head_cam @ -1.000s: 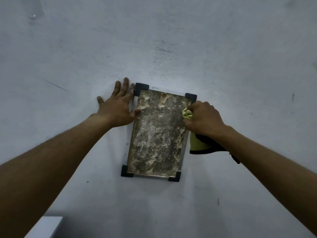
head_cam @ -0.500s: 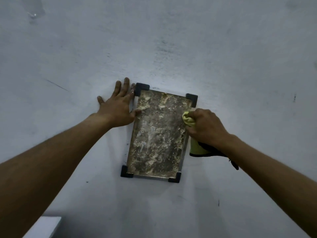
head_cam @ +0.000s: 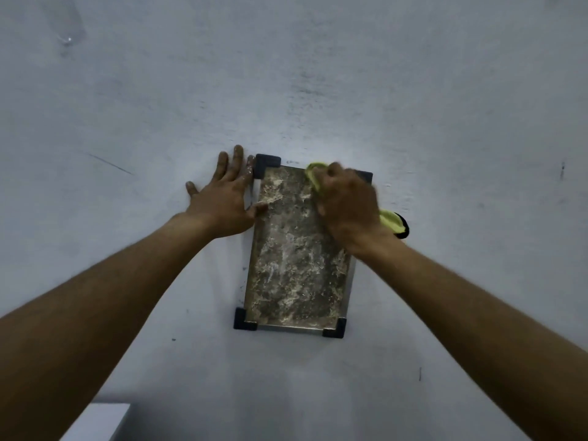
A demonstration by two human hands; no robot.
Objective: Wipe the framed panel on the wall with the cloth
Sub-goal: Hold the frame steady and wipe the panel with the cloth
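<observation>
Right hand (head_cam: pixel 346 205) curled tight round the cloth (head_cam: pixel 393 222), on the framed panel's (head_cam: pixel 296 265) upper right.
Your left hand (head_cam: pixel 222 202) lies flat, fingers spread, on the wall (head_cam: pixel 445 90) just left of the panel's top corner, thumb touching its left edge. Panel face mottled with pale smears.

The blurred right hand (head_cam: pixel 346 205) hides most of the cloth (head_cam: pixel 393 222) and the upper right of the panel (head_cam: pixel 296 265).
</observation>
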